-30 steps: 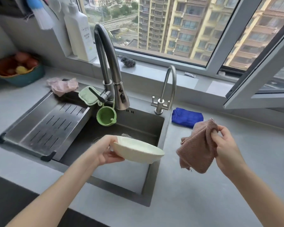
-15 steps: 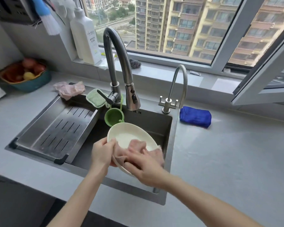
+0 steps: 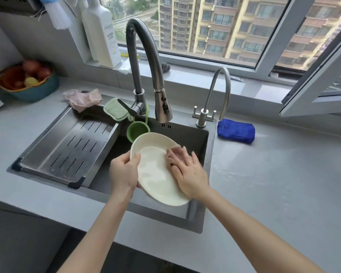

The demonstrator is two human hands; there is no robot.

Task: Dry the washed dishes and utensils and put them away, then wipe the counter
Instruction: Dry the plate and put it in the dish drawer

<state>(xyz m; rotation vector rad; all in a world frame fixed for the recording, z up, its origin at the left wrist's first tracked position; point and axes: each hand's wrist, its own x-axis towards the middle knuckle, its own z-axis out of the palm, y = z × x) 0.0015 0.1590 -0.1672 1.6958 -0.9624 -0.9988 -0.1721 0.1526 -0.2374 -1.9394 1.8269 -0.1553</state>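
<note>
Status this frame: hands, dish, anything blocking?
Left hand grips bowl rim over sink. Right hand presses pink cloth inside bowl. Faucet head close behind, not touching.

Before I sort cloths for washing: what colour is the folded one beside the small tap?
The folded cloth is bright blue, clearest in the head view.

The left hand and right hand are bare, as are both forearms up to the near frame edge; the right fingertips look motion-blurred.
</note>
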